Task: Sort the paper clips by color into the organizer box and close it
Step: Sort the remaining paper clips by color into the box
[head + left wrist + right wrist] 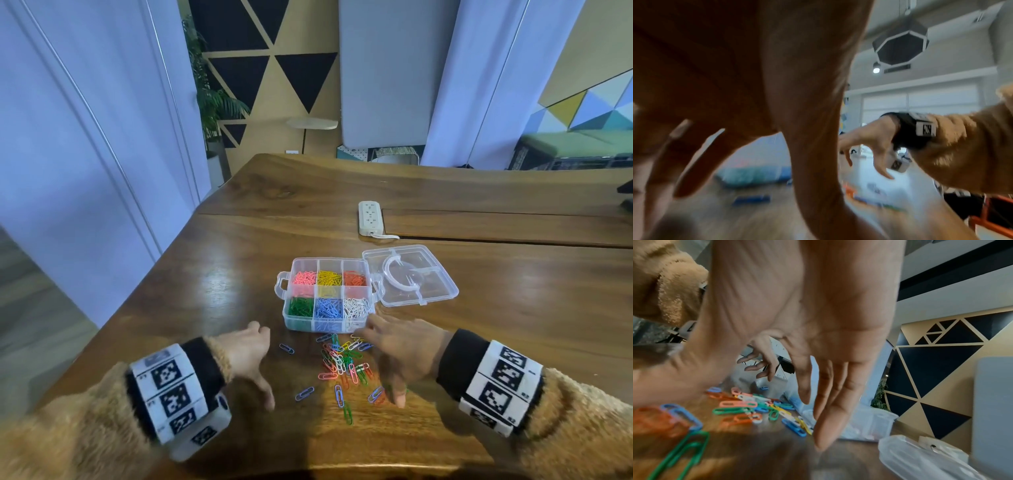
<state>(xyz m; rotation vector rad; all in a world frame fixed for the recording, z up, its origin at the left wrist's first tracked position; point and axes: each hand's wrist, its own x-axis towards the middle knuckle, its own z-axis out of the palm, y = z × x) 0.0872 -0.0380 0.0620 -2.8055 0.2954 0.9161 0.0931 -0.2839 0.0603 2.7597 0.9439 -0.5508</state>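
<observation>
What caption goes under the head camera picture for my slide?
Two open hands, left hand and right hand, hover over loose paper clips before the open organizer box.

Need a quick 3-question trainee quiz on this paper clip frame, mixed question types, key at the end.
1. True or false: the organizer box has its clear lid shut.
2. Which compartment colour sits between green and white in the near row? A) yellow B) blue C) pink
3. Fill in: the loose paper clips lie on the wooden table between the box and the ____.

Key:
1. False; the lid lies flipped open to the box's right.
2. B.
3. Person; the left hand and right hand hover open on either side of the pile, holding nothing.
</observation>
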